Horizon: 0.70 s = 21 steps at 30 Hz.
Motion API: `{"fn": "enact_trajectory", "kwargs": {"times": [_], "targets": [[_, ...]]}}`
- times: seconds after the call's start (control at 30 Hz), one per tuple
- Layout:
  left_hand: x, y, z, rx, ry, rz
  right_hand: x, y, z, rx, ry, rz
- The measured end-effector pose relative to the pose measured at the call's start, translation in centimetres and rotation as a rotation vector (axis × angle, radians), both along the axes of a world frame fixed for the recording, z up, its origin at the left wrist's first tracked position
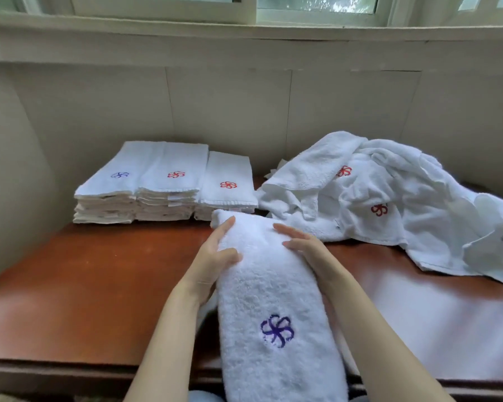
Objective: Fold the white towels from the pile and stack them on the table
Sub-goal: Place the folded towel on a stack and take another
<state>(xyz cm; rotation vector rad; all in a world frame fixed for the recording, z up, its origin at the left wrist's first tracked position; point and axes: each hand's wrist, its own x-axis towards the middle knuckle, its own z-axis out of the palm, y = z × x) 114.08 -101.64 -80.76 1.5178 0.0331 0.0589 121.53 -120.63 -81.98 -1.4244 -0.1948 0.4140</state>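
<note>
A long white towel (270, 288) with a purple flower mark lies folded into a narrow strip, running from the table's front edge toward the stacks. My left hand (215, 250) rests flat along its left side with straight fingers. On the towel's right side lies my right hand (299, 242), fingers straight. Three stacks of folded towels stand at the back left: one with a blue mark (108, 184), one with a red mark (169, 184), and a lower one (227, 187) beside them. The pile of unfolded towels (389, 204) sprawls at the right.
The brown wooden table (99, 280) stands in a corner, with a beige wall (12, 169) at the left and at the back. A window sill (244, 27) runs above. The loose pile reaches the right edge of the view.
</note>
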Motion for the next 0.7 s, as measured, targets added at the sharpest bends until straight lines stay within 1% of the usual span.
{"fn": "enact_trajectory", "kwargs": {"times": [0.1,0.2,0.27,0.3,0.33,0.37,0.4,0.47,0.5,0.53,0.57,0.6,0.63,0.7], "targets": [[0.7,1.9,3.7,0.004,-0.103,-0.046,1.2,1.2,3.6,0.146,-0.094,0.036],[5.8,4.5,8.5,0.028,-0.156,-0.040,6.0,3.5,8.7,0.207,-0.202,-0.004],[11.2,6.1,12.1,0.039,-0.177,0.037,11.3,5.7,12.4,0.213,-0.289,-0.074],[14.3,7.0,13.4,0.042,-0.166,0.103,14.4,7.1,13.9,0.207,-0.313,-0.109],[17.3,8.0,14.1,0.060,-0.116,0.172,17.7,8.5,14.7,0.180,-0.313,-0.123],[19.8,8.9,13.9,0.113,-0.027,0.211,20.8,9.9,14.6,0.129,-0.290,-0.120],[21.7,9.5,13.2,0.238,0.106,0.218,23.5,11.2,13.7,0.054,-0.243,-0.098],[24.4,10.3,10.1,0.560,0.352,0.163,27.3,13.2,9.3,-0.151,-0.114,-0.003],[25.5,10.7,8.0,0.720,0.407,0.144,28.5,13.8,6.5,-0.251,-0.076,0.041],[26.4,11.2,6.0,0.877,0.412,0.156,29.4,14.1,4.0,-0.311,-0.069,0.060],[27.1,11.7,4.5,1.009,0.380,0.189,30.3,14.2,2.1,-0.313,-0.085,0.050],[27.4,11.9,3.4,1.083,0.341,0.220,31.0,14.1,0.9,-0.278,-0.095,0.029],[27.4,11.8,2.8,1.108,0.311,0.234,31.5,13.9,0.2,-0.223,-0.079,0.015],[27.4,11.7,2.1,1.093,0.283,0.234,32.5,13.4,-0.2,-0.090,-0.020,0.007]]}}
